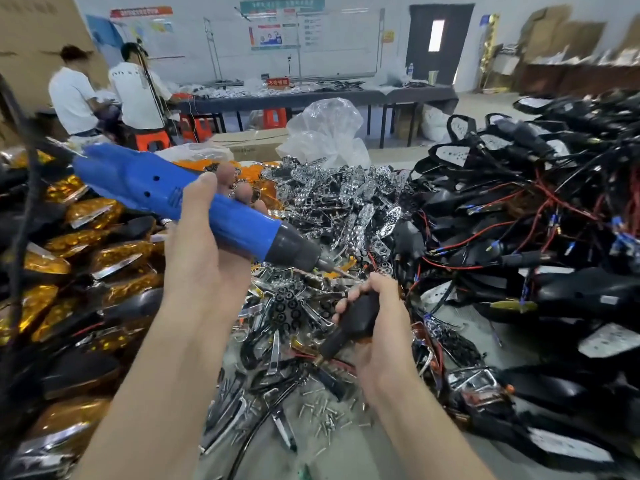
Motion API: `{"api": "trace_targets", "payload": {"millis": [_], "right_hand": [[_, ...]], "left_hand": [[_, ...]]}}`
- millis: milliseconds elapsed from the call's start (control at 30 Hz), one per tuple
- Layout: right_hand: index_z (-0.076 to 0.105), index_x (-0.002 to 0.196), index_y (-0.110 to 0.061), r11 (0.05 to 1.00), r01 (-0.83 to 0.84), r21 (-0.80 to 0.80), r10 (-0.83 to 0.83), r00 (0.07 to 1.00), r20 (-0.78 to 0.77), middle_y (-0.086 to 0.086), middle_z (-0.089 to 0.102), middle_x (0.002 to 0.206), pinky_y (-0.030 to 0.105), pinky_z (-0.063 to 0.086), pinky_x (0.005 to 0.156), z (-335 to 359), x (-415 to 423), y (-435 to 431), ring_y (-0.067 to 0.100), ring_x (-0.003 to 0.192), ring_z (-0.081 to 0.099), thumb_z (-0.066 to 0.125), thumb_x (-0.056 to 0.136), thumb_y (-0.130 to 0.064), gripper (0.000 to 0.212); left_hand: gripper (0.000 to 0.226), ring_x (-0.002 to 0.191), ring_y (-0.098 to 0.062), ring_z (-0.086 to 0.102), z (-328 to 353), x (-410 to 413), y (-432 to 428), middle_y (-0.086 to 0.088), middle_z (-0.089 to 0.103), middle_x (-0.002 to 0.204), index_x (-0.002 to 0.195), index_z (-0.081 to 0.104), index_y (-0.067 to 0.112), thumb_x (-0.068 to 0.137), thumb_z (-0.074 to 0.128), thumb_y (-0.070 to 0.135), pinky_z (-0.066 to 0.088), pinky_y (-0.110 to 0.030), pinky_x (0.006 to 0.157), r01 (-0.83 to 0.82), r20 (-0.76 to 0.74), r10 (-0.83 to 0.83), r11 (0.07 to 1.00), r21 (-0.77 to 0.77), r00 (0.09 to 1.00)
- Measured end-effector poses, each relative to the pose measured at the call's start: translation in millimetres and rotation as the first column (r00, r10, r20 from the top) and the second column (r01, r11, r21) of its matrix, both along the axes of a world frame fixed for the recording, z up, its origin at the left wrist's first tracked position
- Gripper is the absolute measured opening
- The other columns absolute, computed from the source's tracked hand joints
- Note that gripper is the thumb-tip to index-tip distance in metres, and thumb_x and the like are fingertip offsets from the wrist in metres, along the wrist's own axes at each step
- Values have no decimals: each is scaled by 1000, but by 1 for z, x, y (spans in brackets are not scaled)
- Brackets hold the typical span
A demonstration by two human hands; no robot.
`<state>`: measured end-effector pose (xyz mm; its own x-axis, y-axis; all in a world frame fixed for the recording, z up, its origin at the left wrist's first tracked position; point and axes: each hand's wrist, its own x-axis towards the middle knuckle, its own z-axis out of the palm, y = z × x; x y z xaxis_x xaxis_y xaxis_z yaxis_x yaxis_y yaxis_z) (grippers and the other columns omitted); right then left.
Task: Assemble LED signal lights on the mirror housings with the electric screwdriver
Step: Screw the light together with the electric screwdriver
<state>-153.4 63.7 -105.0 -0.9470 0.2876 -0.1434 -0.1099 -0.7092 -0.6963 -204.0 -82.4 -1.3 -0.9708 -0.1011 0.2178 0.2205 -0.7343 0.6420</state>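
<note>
the left hand (204,251) wraps its fingers around the blue plastic electric screwdriver with a dark grey nose (211,209), holding it tilted down to the right. its metal bit ends just above the right hand (381,327), which grips a small black plastic mirror housing (356,315) with the stem end pointing down-left. both are raised over the grey surface (349,459), where loose silver screws (325,414) lie beneath the hands. shiny chrome led reflector pieces (349,202) are heaped behind, amber lenses (90,233) left, wired black housings (519,220) right.
</note>
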Motion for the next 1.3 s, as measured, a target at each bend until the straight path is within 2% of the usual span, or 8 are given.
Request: {"api": "trace_targets", "payload": {"millis": [67,167,267,467,700,933,1133,1300], "right_hand": [[63,66,-21,1000,-7,8,7,1000,0,3,61,69,30,54,54,-2,-1,1,17,57,58,66,88,-25,23],[63,66,-20,998,6,54,-6,1000,-4,5,61,68,32,55,55,-5,-4,0,18,56,59,68,89,-27,25],[66,62,-25,989,29,147,-31,999,10,5,62,66,33,55,58,-7,-6,-2,20,58,61,70,80,-41,24],[68,65,-29,972,50,229,-45,999,-25,4,63,70,34,56,59,-7,-6,-4,19,59,62,68,83,-48,27],[67,68,-32,945,61,322,-44,997,-60,1,65,70,38,57,66,-3,-3,-6,18,62,63,64,87,-53,28],[67,70,-30,938,89,336,-70,995,-66,-1,64,71,28,56,60,-1,-2,-6,16,61,63,65,88,-51,28],[64,75,-27,929,93,359,-69,994,-79,-1,65,71,27,54,58,-1,-3,-5,16,61,63,64,89,-50,26],[65,70,-30,928,89,361,-52,992,-112,2,64,71,30,56,60,-1,-2,-7,18,63,63,62,92,-44,26]], "left_hand": [[30,70,-10,58,-2,-3,6,7,67,88,78,75,22,100,55,16,52,-32,72,-6,-21,7,999,40,1000],[7,66,-8,54,-9,-8,9,9,67,98,100,56,22,100,53,15,50,-29,69,7,-34,-6,999,40,999],[14,65,-7,55,-13,-12,9,7,68,110,110,53,20,98,55,13,50,-27,67,2,-7,-2,1000,25,1000],[16,63,-7,55,-15,-16,7,8,68,94,110,52,18,97,57,11,50,-27,64,5,5,-6,996,86,1000],[10,58,-7,57,-16,-14,10,5,59,67,91,64,15,97,57,16,51,-25,61,-6,71,3,999,47,997],[8,60,-9,57,-15,-13,18,4,59,69,91,63,14,97,58,15,52,-27,63,-36,85,36,999,0,996],[6,77,-12,63,-16,-12,18,2,65,84,91,63,12,96,61,13,55,-31,71,-90,74,88,996,22,993],[17,70,-9,61,-19,-14,17,1,61,93,112,62,12,96,63,15,53,-27,68,-71,102,66,996,49,993]]}}
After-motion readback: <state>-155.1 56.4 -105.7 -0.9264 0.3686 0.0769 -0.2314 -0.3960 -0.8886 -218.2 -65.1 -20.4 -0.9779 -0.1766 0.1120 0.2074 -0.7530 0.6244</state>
